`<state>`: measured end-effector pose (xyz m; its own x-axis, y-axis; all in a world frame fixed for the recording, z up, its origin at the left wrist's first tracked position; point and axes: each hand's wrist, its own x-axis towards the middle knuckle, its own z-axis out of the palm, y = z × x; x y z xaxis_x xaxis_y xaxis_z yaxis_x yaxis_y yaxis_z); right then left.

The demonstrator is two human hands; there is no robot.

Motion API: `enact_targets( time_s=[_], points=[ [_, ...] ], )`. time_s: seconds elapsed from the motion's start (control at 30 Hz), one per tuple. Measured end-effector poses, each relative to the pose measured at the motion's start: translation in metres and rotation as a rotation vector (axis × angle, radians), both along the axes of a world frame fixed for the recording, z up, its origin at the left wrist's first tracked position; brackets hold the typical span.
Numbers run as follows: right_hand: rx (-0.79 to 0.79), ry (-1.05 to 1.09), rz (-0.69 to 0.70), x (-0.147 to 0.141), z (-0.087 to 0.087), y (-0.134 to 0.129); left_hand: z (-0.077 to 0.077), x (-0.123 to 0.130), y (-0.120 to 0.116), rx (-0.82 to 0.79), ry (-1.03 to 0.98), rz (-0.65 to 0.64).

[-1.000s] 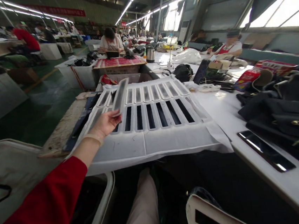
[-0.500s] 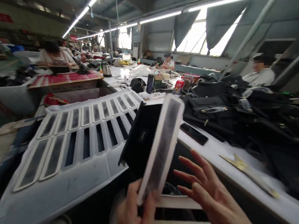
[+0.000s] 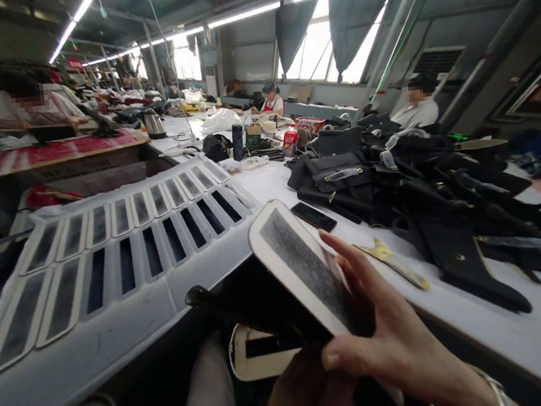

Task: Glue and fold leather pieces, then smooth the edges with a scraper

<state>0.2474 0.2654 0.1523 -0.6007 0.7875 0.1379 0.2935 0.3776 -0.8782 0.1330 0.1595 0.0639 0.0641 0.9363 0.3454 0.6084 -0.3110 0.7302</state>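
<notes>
A long round-cornered panel (image 3: pixel 299 257) with a white border and a dark grey middle tilts up in front of me. My right hand (image 3: pixel 372 321) grips its right side, thumb on the near face and fingers around the far edge. Black material (image 3: pixel 241 295), its exact kind unclear, lies against and below the panel. Low in the centre, my left hand (image 3: pixel 308 394) is in deep shadow under the black material and the panel's lower end; its fingers are hidden. A cream-bordered piece with a dark slot (image 3: pixel 264 363) shows just beneath.
On the left, a pale sheet (image 3: pixel 133 324) bears rows of similar panels (image 3: pixel 60 306). Beyond my right hand lie a phone (image 3: pixel 314 216), a yellowish tool (image 3: pixel 394 264) and a heap of black bag pieces (image 3: pixel 424 213). A kettle (image 3: pixel 154 123) and seated people are farther back.
The panel has tipped from leaning right to leaning left and come against the black material. My right hand, spread before, now grips it. My left hand has sunk into shadow. The view has turned right.
</notes>
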Motion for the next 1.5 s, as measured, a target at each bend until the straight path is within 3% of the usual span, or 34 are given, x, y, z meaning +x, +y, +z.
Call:
enact_targets(
  time_s=[0.1,0.13,0.17,0.27,0.33,0.47,0.53,0.7,0.9,1.07,1.27,1.5],
  points=[
    [0.167,-0.036,0.013,0.006,0.005,0.003,0.013,-0.022,-0.002,0.140,0.050,-0.073],
    [0.182,-0.020,0.019,0.009,0.005,0.006,0.015,-0.032,-0.005,0.211,0.078,-0.041],
    [0.179,-0.005,0.025,0.013,0.004,0.010,0.017,-0.043,-0.010,0.275,0.082,0.072],
    [0.147,-0.002,0.038,0.021,-0.004,0.022,0.025,-0.073,-0.021,0.345,-0.087,0.611],
    [0.152,-0.008,0.046,0.022,-0.013,0.026,0.033,-0.088,-0.021,0.266,-0.148,0.729],
    [0.205,0.031,0.076,0.017,-0.029,0.030,0.040,-0.105,-0.005,-0.002,-0.128,0.566],
    [0.249,0.031,0.092,0.015,-0.034,0.032,0.035,-0.107,0.001,-0.042,-0.181,0.533],
    [0.344,-0.059,0.137,0.019,-0.045,0.041,0.012,-0.106,0.001,-0.131,-0.148,0.566],
    [0.353,-0.254,0.161,0.026,-0.062,0.040,-0.015,-0.095,0.004,-0.212,0.088,0.444],
    [0.542,-0.417,0.195,0.030,-0.069,0.038,-0.030,-0.085,0.005,-0.243,0.187,0.361],
    [0.711,-0.452,0.239,0.020,-0.081,0.038,-0.047,-0.097,-0.015,-0.351,-0.170,0.489],
    [0.643,-0.427,0.342,0.005,-0.094,0.028,-0.073,-0.094,-0.034,-0.440,-0.945,0.594]
  ],
)
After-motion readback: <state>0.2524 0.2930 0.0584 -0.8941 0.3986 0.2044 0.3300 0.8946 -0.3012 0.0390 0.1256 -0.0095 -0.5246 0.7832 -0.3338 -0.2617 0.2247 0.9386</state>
